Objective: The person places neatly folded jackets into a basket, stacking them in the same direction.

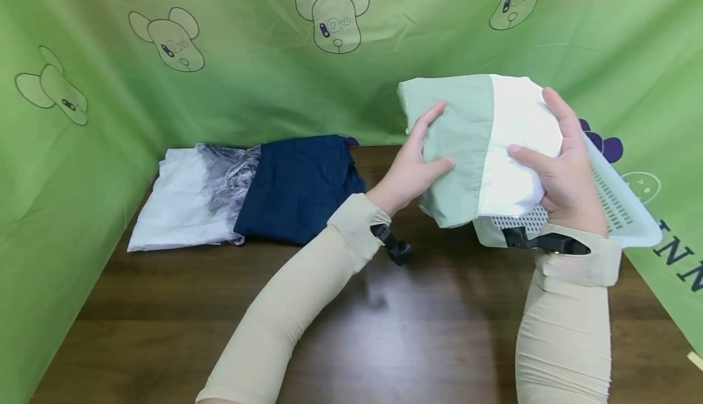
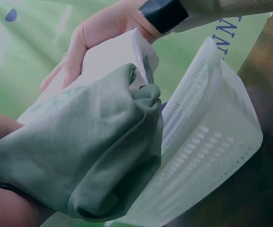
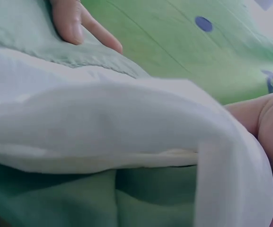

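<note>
A folded bundle of pale green and white cloth (image 1: pixel 456 141) is held up in the air between both hands. My left hand (image 1: pixel 406 169) grips its green left side, with the thumb lying on the upper face. On the white right side, my right hand (image 1: pixel 573 178) holds the edge, thumb on top. Green folds (image 2: pixel 79 146) bunch at the near end in the left wrist view. The right wrist view shows a thick white band (image 3: pixel 103 123) bending round beside the right hand. Partly covered by the bundle and right hand is a white perforated plastic basket (image 2: pixel 216 156).
On the left of the dark wooden table (image 1: pixel 181 343) lies a folded white and grey patterned cloth (image 1: pixel 176 202). A folded navy cloth (image 1: pixel 299 190) adjoins it on the right. Green printed fabric (image 1: pixel 247 99) hangs along the back and sides.
</note>
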Demonstrator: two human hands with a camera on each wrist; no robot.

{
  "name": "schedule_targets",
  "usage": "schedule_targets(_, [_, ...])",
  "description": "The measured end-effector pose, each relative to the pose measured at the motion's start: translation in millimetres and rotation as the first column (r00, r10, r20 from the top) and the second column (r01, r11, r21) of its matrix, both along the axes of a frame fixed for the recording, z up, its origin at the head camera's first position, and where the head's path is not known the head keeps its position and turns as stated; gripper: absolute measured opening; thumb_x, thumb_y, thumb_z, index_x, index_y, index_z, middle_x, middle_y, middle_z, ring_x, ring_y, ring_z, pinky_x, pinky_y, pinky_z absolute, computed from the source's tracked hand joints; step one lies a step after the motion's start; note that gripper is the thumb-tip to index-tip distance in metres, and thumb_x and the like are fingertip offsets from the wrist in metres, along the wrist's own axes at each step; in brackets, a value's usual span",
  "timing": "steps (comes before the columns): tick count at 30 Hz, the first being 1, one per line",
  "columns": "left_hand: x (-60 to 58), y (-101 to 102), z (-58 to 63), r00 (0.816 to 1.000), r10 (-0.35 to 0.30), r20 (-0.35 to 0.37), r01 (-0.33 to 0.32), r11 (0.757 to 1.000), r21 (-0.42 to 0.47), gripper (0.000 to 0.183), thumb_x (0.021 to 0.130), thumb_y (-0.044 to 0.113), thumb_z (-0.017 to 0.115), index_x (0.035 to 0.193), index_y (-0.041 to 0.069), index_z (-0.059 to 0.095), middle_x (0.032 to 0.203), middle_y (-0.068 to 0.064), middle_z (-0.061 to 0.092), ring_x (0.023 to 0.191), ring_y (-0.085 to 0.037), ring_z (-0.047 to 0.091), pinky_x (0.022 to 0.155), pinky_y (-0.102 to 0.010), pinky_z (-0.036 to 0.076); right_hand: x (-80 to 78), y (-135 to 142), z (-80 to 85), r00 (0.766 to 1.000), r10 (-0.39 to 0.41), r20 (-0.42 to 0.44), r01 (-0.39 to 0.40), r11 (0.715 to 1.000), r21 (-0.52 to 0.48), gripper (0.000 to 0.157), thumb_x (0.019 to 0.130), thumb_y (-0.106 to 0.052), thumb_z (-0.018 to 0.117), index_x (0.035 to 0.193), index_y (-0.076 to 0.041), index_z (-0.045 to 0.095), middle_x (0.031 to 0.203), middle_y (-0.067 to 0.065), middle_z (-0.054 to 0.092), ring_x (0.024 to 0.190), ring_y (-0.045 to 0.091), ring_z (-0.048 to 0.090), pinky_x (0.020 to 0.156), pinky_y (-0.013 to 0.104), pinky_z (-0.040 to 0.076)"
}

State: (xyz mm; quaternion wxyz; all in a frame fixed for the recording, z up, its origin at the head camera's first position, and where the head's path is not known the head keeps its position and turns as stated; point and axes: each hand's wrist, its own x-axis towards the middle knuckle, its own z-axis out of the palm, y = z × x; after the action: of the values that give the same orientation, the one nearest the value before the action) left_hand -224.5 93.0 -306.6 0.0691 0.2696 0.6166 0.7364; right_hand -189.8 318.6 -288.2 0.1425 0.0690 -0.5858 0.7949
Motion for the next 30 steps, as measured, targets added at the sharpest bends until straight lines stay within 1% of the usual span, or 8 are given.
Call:
schedule_targets(3, [-1.7,13.5,0.0,1.000,-0.014,-0.011,0.014,1.000,0.006,0.089,0.091,-0.016,0.060,0.162,0.023,0.024,0.165,0.011,0.021,0.136,0.000,0.033,0.103,-0.019,0.040,0.7,14.5,2.0,1.000,-0.004,0.003,0.004,1.000,-0.018,0.089,0.081,0.030,0.061,0.152,-0.023,0.048,0.150,0.002,0.033,0.121,0.017,0.043,0.071,0.023,0.059])
schedule_targets(5, [-2.9,22.0,-1.9,1.000,-0.017,-0.023,0.017,1.000,0.007,0.089,0.090,-0.016,0.060,0.162,0.022,0.024,0.166,0.009,0.021,0.135,0.000,0.034,0.104,-0.018,0.039,0.3,23.6,2.5,1.000,0.004,0.010,-0.004,1.000,-0.031,0.090,0.081,0.031,0.060,0.151,-0.023,0.049,0.149,0.002,0.034,0.120,0.017,0.044,0.070,0.024,0.059])
schedule_targets(8, [-3.7,33.9,-6.3,0.999,-0.024,-0.039,0.024,1.000,0.014,0.088,0.090,-0.014,0.061,0.162,0.023,0.024,0.165,0.010,0.021,0.135,0.001,0.034,0.106,-0.018,0.037,-1.2,37.8,1.6,0.999,0.031,0.020,-0.030,0.998,-0.055,0.090,0.081,0.032,0.058,0.151,-0.023,0.049,0.147,0.002,0.035,0.116,0.017,0.049,0.068,0.027,0.060])
schedule_targets(11, [-3.2,46.3,-11.0,0.998,-0.024,-0.060,0.025,1.000,0.008,0.089,0.091,-0.013,0.061,0.162,0.025,0.023,0.165,0.012,0.021,0.139,0.003,0.029,0.109,-0.018,0.033,-3.2,53.4,-1.0,0.998,0.060,0.027,-0.057,0.996,-0.073,0.090,0.081,0.033,0.055,0.151,-0.023,0.048,0.144,0.002,0.035,0.111,0.016,0.055,0.066,0.030,0.060])
schedule_targets(17, [-1.3,72.3,-19.9,0.998,-0.014,-0.066,0.011,0.999,-0.053,0.091,0.090,-0.012,0.062,0.162,0.028,0.023,0.165,0.015,0.021,0.142,0.003,0.025,0.111,-0.019,0.030,-2.4,85.3,-9.3,0.994,0.068,0.084,-0.062,0.995,-0.074,0.091,0.082,0.033,0.054,0.151,-0.027,0.050,0.143,-0.001,0.036,0.102,0.014,0.062,0.060,0.033,0.060])
schedule_targets(21, [0.1,85.0,-25.4,0.998,-0.032,-0.054,0.028,0.997,-0.073,0.091,0.090,-0.013,0.061,0.161,0.028,0.022,0.165,0.015,0.020,0.142,0.003,0.025,0.110,-0.019,0.029,-1.5,99.9,-16.5,0.993,0.066,0.097,-0.057,0.994,-0.090,0.092,0.082,0.034,0.053,0.151,-0.027,0.049,0.143,-0.002,0.037,0.102,0.013,0.064,0.060,0.033,0.060])
schedule_targets(26, [-0.1,94.4,-29.5,0.999,-0.035,-0.037,0.032,0.996,-0.077,0.090,0.089,-0.013,0.060,0.161,0.027,0.022,0.165,0.013,0.021,0.143,0.002,0.023,0.112,-0.019,0.026,-3.5,109.9,-23.8,0.990,0.068,0.125,-0.056,0.994,-0.096,0.090,0.084,0.032,0.054,0.151,-0.028,0.049,0.144,-0.004,0.038,0.099,0.012,0.066,0.060,0.033,0.060])
schedule_targets(30, [1.0,99.5,-31.6,1.000,-0.028,0.011,0.029,0.995,-0.095,0.090,0.089,-0.011,0.061,0.161,0.028,0.022,0.164,0.011,0.022,0.143,-0.002,0.025,0.112,-0.021,0.027,-6.1,117.3,-29.2,0.986,0.076,0.147,-0.066,0.995,-0.075,0.090,0.085,0.030,0.053,0.152,-0.029,0.048,0.145,-0.006,0.036,0.097,0.012,0.066,0.059,0.033,0.060])
